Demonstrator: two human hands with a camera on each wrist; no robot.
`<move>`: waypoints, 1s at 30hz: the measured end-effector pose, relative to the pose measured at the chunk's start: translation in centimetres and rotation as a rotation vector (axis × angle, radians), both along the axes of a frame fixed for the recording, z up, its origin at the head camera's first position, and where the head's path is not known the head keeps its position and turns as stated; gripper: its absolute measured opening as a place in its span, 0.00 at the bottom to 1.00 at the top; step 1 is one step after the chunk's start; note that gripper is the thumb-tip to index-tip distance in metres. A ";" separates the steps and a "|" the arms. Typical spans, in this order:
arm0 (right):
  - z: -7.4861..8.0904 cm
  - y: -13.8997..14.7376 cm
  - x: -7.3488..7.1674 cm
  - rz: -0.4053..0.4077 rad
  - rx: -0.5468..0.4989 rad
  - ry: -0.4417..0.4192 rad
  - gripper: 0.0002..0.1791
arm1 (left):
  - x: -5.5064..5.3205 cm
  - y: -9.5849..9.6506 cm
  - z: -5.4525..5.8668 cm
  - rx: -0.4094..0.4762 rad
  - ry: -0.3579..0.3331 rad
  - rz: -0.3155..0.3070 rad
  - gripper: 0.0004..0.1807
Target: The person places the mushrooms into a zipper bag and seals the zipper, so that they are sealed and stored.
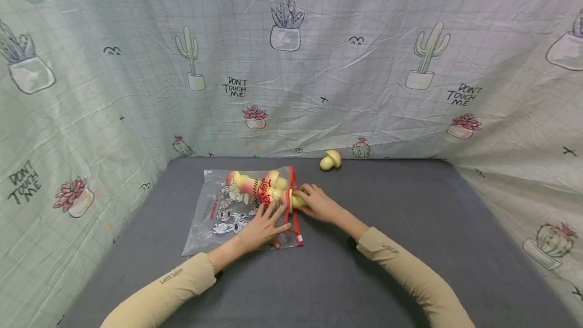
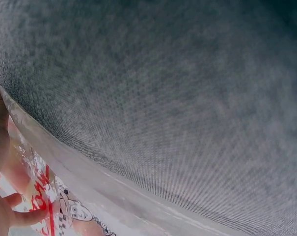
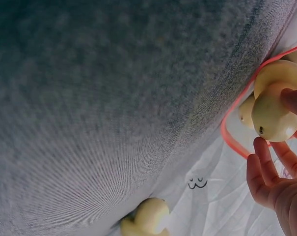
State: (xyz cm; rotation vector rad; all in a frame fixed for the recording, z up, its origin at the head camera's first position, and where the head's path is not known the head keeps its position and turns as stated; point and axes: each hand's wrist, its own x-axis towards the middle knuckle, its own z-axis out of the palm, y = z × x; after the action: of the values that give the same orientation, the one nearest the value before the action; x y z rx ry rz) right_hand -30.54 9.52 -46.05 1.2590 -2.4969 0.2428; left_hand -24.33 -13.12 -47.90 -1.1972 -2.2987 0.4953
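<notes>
A clear zip bag [image 1: 200,232] with a red-edged mouth and printed cartoon figures lies on the grey table. Inside it, several yellow toy mushrooms with pinkish caps [image 1: 233,177] show through the plastic. My left hand [image 1: 261,229] rests on the bag by its mouth, fingers spread. At the opening, my right hand [image 1: 321,204] pinches a toy mushroom [image 3: 276,113] by its pale stem, between thumb and fingers. The cap end of that mushroom is within the red rim [image 3: 231,137]. Another toy mushroom [image 1: 331,160] lies on the table behind the right hand.
The grey table [image 1: 387,191] runs back to a hanging cloth [image 1: 337,75] printed with cacti, which also closes off both sides. A white slider [image 1: 299,238] sits at the near corner of the bag's red zip.
</notes>
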 end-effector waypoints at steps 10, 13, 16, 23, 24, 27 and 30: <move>0.0 -0.6 -0.7 0.000 -0.010 -0.035 0.22 | -0.1 0.0 0.3 0.000 0.015 -0.006 0.33; -0.1 -0.8 -0.8 -0.013 -0.002 -0.048 0.21 | -0.1 0.0 0.3 -0.010 0.019 0.000 0.33; -0.2 -1.0 -1.0 -0.021 0.007 -0.052 0.21 | -0.1 0.1 0.3 -0.019 0.022 0.006 0.33; 0.0 -1.0 -0.8 -0.041 0.023 -0.032 0.22 | 0.0 0.1 0.2 -0.017 0.009 0.013 0.33; 0.0 -1.0 -0.7 -0.048 0.029 -0.017 0.22 | 0.1 0.1 0.2 -0.012 0.003 0.014 0.33; -0.1 -0.6 -0.5 -0.070 0.053 0.039 0.23 | 0.1 0.1 0.0 0.000 -0.011 0.013 0.32; -0.2 -0.2 -0.3 -0.083 0.085 0.096 0.25 | 0.2 0.1 -0.1 0.005 -0.019 0.010 0.32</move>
State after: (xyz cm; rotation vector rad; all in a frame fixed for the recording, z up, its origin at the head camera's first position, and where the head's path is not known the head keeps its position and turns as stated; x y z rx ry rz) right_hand -30.80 9.36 -46.26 1.1662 -2.4936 0.0547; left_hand -24.10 -13.02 -47.97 -1.1941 -2.3213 0.4836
